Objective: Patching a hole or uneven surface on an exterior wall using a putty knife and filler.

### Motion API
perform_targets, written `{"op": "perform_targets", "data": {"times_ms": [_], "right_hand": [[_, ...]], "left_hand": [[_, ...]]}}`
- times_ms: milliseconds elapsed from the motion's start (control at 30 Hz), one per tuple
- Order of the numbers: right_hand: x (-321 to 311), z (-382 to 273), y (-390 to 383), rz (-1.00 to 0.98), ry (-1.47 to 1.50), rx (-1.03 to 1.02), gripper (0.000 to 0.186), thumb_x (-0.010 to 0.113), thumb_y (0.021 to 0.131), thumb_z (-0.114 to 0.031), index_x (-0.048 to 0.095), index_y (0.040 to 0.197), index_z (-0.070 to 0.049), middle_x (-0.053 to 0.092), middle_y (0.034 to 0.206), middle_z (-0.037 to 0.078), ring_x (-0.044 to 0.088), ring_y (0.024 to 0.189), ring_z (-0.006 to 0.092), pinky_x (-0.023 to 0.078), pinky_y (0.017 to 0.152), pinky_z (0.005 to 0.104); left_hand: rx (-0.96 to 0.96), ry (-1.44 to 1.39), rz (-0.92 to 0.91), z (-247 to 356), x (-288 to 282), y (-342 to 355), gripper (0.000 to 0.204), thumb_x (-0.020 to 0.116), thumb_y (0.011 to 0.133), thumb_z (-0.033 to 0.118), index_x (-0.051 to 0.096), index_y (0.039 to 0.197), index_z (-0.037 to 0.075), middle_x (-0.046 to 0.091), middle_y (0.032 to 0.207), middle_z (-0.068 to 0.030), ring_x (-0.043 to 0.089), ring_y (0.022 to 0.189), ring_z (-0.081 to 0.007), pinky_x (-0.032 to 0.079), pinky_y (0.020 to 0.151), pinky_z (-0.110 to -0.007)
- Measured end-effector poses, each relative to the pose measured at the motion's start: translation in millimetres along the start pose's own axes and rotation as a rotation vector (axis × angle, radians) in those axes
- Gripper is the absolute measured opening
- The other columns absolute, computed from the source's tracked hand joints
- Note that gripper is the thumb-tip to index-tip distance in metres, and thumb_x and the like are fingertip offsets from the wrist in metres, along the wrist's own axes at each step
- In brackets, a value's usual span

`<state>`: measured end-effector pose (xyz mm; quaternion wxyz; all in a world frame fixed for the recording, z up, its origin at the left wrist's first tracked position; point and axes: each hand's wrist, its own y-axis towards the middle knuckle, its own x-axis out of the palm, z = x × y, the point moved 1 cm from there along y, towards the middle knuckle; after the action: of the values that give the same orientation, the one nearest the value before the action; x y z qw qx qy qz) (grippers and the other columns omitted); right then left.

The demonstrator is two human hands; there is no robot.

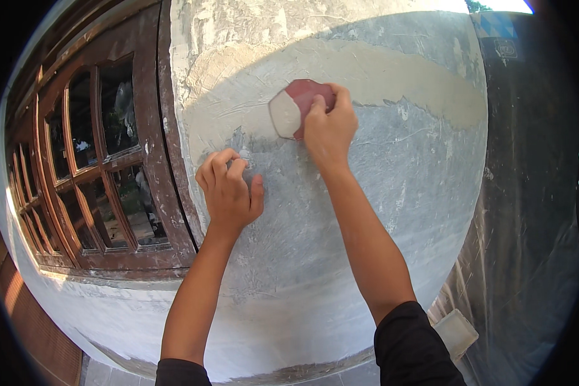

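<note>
My right hand (331, 125) grips a dark red flat putty spreader (312, 95) with angled corners, thumb on its near face. Pale beige putty covers the left part of the spreader. It is held up at the grey wall (379, 186); whether its edge touches the wall I cannot tell. Lower and to the left, my left hand (230, 186) hovers by the wall with fingers loosely bent and thumb apart, holding nothing. A wide band of beige putty (392, 71) runs across the upper wall, behind and to the right of the spreader.
On the left, a brown wooden window (103, 161) with glass panes borders the wall. Dark plastic sheeting (527, 193) hangs at the right. A pale rectangular container (455, 333) is low at the right, beside my right sleeve. Grey paving (106, 373) shows at the bottom.
</note>
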<state>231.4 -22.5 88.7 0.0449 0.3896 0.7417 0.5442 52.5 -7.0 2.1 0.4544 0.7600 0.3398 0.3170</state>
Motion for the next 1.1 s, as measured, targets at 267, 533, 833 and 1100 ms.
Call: {"op": "perform_targets", "data": {"times_ms": [267, 533, 833, 1100], "right_hand": [[-56.9, 24.1, 9.0, 0.182, 0.12, 0.105, 0.025, 0.055, 0.092, -0.009, 0.059, 0.113, 0.003, 0.067, 0.103, 0.018, 0.065, 0.095, 0.0297, 0.049, 0.086, 0.0399], [18.2, -24.8, -11.3, -0.06, 0.0, -0.103, 0.028, 0.059, 0.088, -0.012, 0.059, 0.114, -0.001, 0.068, 0.099, 0.019, 0.065, 0.093, 0.0351, 0.037, 0.095, 0.0474], [-58.1, 36.0, 21.9, 0.221, 0.01, 0.14, 0.029, 0.055, 0.091, -0.011, 0.058, 0.116, 0.003, 0.066, 0.108, 0.021, 0.064, 0.102, 0.0334, 0.046, 0.092, 0.0416], [20.3, -34.7, -9.5, -0.156, 0.03, -0.19, 0.024, 0.06, 0.086, -0.01, 0.061, 0.109, -0.001, 0.069, 0.093, 0.02, 0.066, 0.087, 0.0391, 0.045, 0.082, 0.0455]], "left_hand": [[0.01, 0.012, 0.007, 2.2, 1.9, 1.2, 0.037, 0.056, 0.093, 0.027, 0.041, 0.121, 0.009, 0.05, 0.115, -0.0126, 0.044, 0.11, -0.0349, 0.027, 0.095, -0.049], [-0.003, -0.041, 0.003, 5.9, 0.9, 3.2, 0.036, 0.058, 0.091, 0.025, 0.043, 0.119, 0.007, 0.051, 0.115, -0.0134, 0.045, 0.109, -0.0352, 0.028, 0.095, -0.049], [0.016, -0.02, 0.012, 4.6, 1.8, -0.1, 0.036, 0.059, 0.089, 0.026, 0.044, 0.117, 0.008, 0.052, 0.116, -0.0133, 0.045, 0.111, -0.0349, 0.027, 0.096, -0.049], [0.0, -0.027, 0.013, 3.0, -3.1, 0.6, 0.039, 0.063, 0.083, 0.022, 0.046, 0.116, 0.009, 0.051, 0.115, -0.0128, 0.047, 0.11, -0.0341, 0.03, 0.093, -0.049]]}}
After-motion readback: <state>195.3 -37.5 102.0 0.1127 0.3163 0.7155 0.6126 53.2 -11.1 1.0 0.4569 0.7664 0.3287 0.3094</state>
